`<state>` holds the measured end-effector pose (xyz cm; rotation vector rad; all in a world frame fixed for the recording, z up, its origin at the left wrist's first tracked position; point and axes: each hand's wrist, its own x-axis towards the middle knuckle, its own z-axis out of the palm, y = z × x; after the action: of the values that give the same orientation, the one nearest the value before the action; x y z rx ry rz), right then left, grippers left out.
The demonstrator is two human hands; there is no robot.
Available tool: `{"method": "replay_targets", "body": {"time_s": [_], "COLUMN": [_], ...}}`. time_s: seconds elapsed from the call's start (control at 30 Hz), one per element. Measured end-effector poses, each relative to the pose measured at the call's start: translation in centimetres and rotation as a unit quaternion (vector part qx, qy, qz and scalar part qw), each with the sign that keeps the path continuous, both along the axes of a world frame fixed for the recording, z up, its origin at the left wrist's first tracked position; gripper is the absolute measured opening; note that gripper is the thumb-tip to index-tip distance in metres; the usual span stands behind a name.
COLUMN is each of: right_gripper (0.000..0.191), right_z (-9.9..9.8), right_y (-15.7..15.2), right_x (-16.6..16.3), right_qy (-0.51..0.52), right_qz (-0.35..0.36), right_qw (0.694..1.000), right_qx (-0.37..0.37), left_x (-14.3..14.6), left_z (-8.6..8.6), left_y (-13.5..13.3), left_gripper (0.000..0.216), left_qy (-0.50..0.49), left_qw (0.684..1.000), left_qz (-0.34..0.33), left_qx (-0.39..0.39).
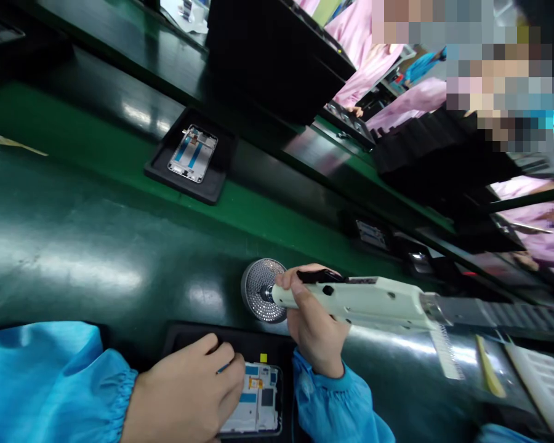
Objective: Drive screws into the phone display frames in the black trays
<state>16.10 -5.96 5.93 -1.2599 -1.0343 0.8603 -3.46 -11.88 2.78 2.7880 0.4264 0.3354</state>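
My right hand is wrapped around a white electric screwdriver, which lies nearly level across the view. Its tip reaches a round metal dish with a perforated face, standing on the green bench. My left hand rests over the left part of an opened phone frame, fingers curled inward. A small dark and blue bit shows between those fingers, too small to name. Beneath the frame lies a black tray, and a yellow tab sticks out at the frame's upper edge.
Beyond the bench, another phone frame sits in a black tray on a green strip. More trays lie farther right. A yellow-handled tool and a white ribbed tray are at right. People in pink clothing work opposite, behind black panels.
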Motion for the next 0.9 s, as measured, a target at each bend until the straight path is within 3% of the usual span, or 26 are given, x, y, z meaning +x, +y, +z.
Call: {"method": "replay_targets", "body": {"time_s": [0.13,0.3,0.5,0.9], "right_gripper": [0.021,0.018,0.024,0.023], "right_z": [1.9,4.2,2.8,2.0], "right_y": [-0.8,-4.8,-8.9,-8.9], "right_x": [0.7,0.7,-1.0,-2.2], "right_qy": [0.02,0.011,-0.002,-0.011], "right_qz": [-0.008,-0.007,0.051,0.056], "right_qw": [0.999,0.997,0.998,0.998], "right_qx": [0.034,0.071,0.041,0.025], "left_x": [-0.1,-0.1,-0.1,0.0], "left_z": [0.0,-0.1,0.2,0.3], "left_y": [0.1,0.3,0.6,0.7], "left_gripper": [0.058,0.061,0.057,0.056], "left_qy": [0.006,0.006,0.013,0.001], "left_qw": [1.0,1.0,1.0,1.0], "left_qz": [-0.004,-0.002,-0.006,-0.005], "left_qx": [-0.008,-0.002,-0.005,0.012]}}
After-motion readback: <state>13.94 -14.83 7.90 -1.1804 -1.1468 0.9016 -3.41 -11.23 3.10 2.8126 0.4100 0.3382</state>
